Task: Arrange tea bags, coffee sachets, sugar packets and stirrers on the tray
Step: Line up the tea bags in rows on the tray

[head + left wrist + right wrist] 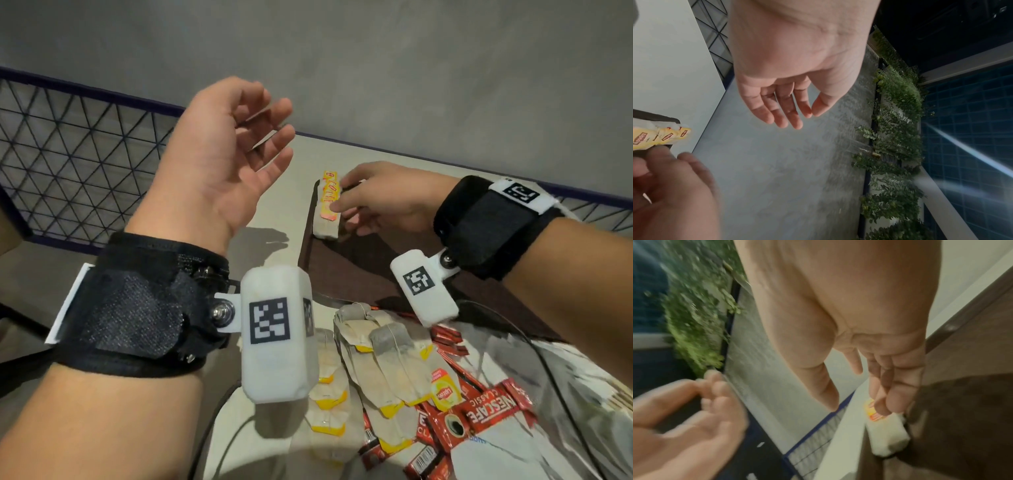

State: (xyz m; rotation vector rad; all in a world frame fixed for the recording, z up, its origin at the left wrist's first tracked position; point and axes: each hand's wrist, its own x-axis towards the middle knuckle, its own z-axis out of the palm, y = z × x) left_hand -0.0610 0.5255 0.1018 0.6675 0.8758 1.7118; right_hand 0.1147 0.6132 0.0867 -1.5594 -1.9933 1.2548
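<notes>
Papery white tea bags (pixel 328 214), yellow tags uppermost, sit stacked at the dark tray's (pixel 346 263) far corner under the right hand (pixel 376 202), whose straight fingertips press them. The soft stack could topple off the rim if nudged. The left hand (pixel 226 161) hovers relaxed, empty. Loose bags and glossy red sachets (pixel 479 414) lie nearer on the desk (pixel 284 219).

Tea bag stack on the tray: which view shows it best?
Head view: the tea bag stack shows whole, at the tray corner under the right hand. Left wrist catches only its yellow tags at the frame edge; right wrist shows it blurred, partly behind fingers.
</notes>
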